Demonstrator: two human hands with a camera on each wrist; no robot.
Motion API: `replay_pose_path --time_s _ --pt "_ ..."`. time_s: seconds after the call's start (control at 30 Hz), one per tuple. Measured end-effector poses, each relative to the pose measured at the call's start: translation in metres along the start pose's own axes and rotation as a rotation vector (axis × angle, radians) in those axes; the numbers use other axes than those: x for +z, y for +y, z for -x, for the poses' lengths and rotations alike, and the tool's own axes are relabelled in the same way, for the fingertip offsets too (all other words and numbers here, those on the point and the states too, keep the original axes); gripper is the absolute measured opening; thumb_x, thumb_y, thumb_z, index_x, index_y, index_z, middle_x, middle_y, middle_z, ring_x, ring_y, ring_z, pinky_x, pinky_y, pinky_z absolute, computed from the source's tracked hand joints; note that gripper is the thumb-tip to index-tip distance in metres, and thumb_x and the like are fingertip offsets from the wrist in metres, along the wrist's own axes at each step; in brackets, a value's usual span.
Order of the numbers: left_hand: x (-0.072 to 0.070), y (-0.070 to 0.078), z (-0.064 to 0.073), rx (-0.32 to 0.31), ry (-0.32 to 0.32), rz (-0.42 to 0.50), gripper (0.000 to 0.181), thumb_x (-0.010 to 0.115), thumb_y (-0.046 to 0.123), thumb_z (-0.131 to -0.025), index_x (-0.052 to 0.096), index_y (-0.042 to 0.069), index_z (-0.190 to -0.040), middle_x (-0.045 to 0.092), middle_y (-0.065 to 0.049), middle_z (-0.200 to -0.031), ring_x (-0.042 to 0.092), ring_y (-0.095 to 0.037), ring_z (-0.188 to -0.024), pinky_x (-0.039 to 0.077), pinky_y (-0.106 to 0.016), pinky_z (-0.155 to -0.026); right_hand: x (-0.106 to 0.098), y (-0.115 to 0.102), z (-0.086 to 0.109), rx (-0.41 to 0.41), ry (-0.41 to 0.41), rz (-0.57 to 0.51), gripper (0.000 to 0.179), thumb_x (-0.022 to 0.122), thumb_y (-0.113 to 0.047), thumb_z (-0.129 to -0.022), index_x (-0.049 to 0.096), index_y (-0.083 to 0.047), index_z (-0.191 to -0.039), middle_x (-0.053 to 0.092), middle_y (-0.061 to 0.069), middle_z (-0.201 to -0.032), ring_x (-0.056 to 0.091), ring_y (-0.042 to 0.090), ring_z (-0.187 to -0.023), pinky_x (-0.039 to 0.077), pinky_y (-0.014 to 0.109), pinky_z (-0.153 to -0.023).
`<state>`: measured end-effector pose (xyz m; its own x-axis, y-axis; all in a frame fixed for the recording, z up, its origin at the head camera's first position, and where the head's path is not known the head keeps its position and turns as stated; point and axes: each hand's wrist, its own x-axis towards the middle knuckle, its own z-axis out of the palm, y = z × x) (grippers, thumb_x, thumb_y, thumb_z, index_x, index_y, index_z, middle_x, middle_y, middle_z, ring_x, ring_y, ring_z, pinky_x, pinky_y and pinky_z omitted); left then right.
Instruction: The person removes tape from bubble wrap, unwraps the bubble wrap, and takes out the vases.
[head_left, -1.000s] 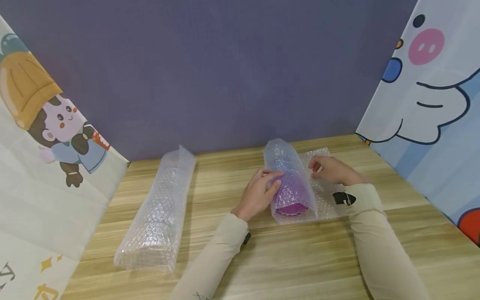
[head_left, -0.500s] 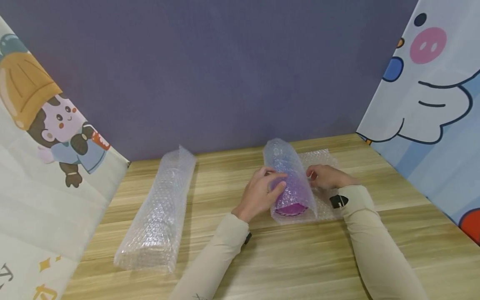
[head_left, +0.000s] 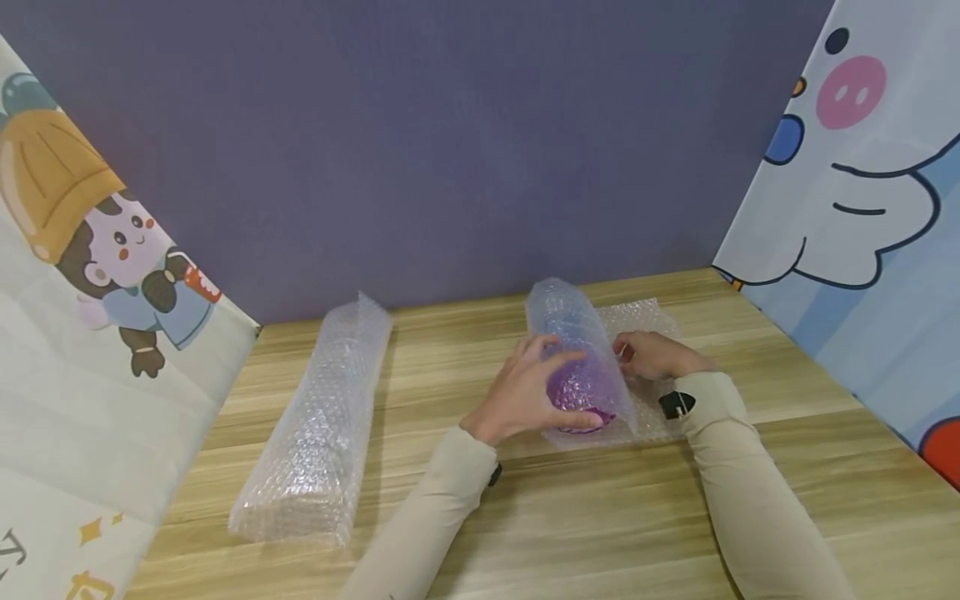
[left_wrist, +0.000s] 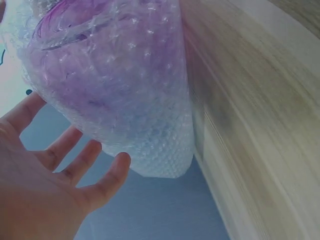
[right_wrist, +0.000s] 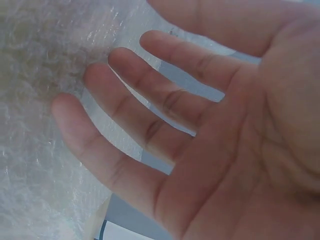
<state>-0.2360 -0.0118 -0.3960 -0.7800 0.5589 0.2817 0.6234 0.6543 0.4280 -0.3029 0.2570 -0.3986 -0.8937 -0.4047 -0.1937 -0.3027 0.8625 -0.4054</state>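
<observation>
A roll of bubble wrap lies on the table around a purple object that fades to blue at the far end; its round magenta rim shows at the near end, and its kind is blurred by the wrap. My left hand rests on the roll's left side, fingers spread on top and thumb across the rim. In the left wrist view its loosely bent fingers lie along the wrap. My right hand is at the roll's right side, above a flat tail of wrap. The right wrist view shows relaxed fingers close to the wrap.
A second bubble-wrapped bundle, long and clear, lies on the left of the wooden table. A grey-purple wall stands behind. Printed cartoon panels border the left and right sides.
My right hand has moved left and in against the roll. My left hand has opened wider, its thumb sliding down from the top of the roll onto the near rim.
</observation>
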Motion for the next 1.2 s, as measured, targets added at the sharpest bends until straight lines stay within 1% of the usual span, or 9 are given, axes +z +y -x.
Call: replay_pose_path --time_s 0.13,0.33,0.57,0.67,0.73,0.9,1.0,1.07,1.2 --pt "-0.002 0.000 0.001 0.002 -0.018 -0.006 0.088 0.082 0.068 -0.071 0.054 0.035 -0.148 0.042 -0.002 -0.156 0.039 -0.024 -0.143 0.045 -0.049 -0.112 0.000 -0.001 -0.001 0.012 -0.012 -0.004 0.034 0.065 -0.010 -0.095 0.059 0.005 -0.125 0.067 0.026 -0.120 0.066 0.039 -0.108 0.057 0.050 -0.088" --pt "-0.006 -0.002 0.000 0.016 0.016 0.007 0.077 0.081 0.063 -0.075 0.059 0.034 -0.142 0.048 -0.001 -0.151 0.044 -0.023 -0.138 0.046 -0.046 -0.110 0.000 0.000 -0.003 -0.006 -0.007 0.003 0.036 0.067 -0.011 -0.093 0.060 0.006 -0.125 0.068 0.026 -0.118 0.066 0.039 -0.107 0.056 0.051 -0.089" --pt "-0.013 -0.005 0.001 0.040 0.038 0.021 0.070 0.079 0.059 -0.078 0.061 0.032 -0.140 0.051 -0.002 -0.148 0.047 -0.023 -0.136 0.048 -0.046 -0.108 0.004 0.003 -0.007 -0.098 0.013 0.038 0.028 0.072 -0.005 -0.079 0.068 0.000 -0.106 0.071 0.019 -0.102 0.068 0.033 -0.095 0.057 0.048 -0.084" --pt "-0.017 -0.005 0.001 0.041 0.041 0.032 0.066 0.079 0.056 -0.079 0.062 0.032 -0.139 0.052 0.000 -0.146 0.049 -0.022 -0.135 0.048 -0.044 -0.108 0.005 0.003 -0.008 -0.115 0.022 0.053 0.027 0.074 -0.004 -0.076 0.067 -0.001 -0.102 0.069 0.018 -0.100 0.067 0.032 -0.093 0.057 0.048 -0.084" --pt "-0.019 -0.006 0.002 0.048 0.048 0.036 0.064 0.078 0.054 -0.080 0.063 0.030 -0.137 0.054 0.001 -0.144 0.050 -0.021 -0.134 0.049 -0.043 -0.108 0.007 0.003 -0.008 -0.101 0.026 0.056 0.030 0.075 -0.005 -0.075 0.066 -0.001 -0.104 0.067 0.018 -0.100 0.065 0.031 -0.092 0.056 0.048 -0.084" --pt "-0.023 -0.006 0.003 0.067 0.060 0.029 0.060 0.077 0.048 -0.080 0.065 0.028 -0.135 0.056 0.002 -0.140 0.052 -0.019 -0.132 0.049 -0.041 -0.107 0.009 0.004 -0.008 -0.053 0.018 0.056 0.036 0.075 -0.004 -0.076 0.063 0.001 -0.109 0.061 0.018 -0.100 0.060 0.028 -0.089 0.053 0.044 -0.079" --pt "-0.025 -0.006 0.003 0.080 0.075 0.038 0.059 0.077 0.046 -0.080 0.065 0.026 -0.135 0.057 0.002 -0.139 0.053 -0.019 -0.131 0.050 -0.041 -0.107 0.010 0.005 -0.008 -0.037 0.020 0.052 0.036 0.074 -0.002 -0.075 0.061 0.001 -0.109 0.060 0.017 -0.098 0.058 0.027 -0.087 0.053 0.044 -0.078" --pt "-0.026 -0.006 0.003 0.086 0.095 0.049 0.057 0.076 0.044 -0.080 0.065 0.026 -0.134 0.059 0.003 -0.136 0.055 -0.018 -0.129 0.050 -0.040 -0.106 0.010 0.005 -0.008 -0.058 0.035 0.051 0.035 0.073 -0.002 -0.079 0.062 0.002 -0.112 0.060 0.016 -0.096 0.058 0.026 -0.087 0.053 0.045 -0.080" --pt "-0.029 -0.003 0.004 0.097 0.145 0.095 0.051 0.074 0.040 -0.082 0.066 0.025 -0.131 0.062 0.004 -0.131 0.058 -0.016 -0.124 0.052 -0.038 -0.104 0.013 0.006 -0.009 -0.168 0.094 0.073 0.024 0.064 -0.005 -0.092 0.067 0.000 -0.115 0.068 0.012 -0.093 0.065 0.027 -0.090 0.056 0.050 -0.088"
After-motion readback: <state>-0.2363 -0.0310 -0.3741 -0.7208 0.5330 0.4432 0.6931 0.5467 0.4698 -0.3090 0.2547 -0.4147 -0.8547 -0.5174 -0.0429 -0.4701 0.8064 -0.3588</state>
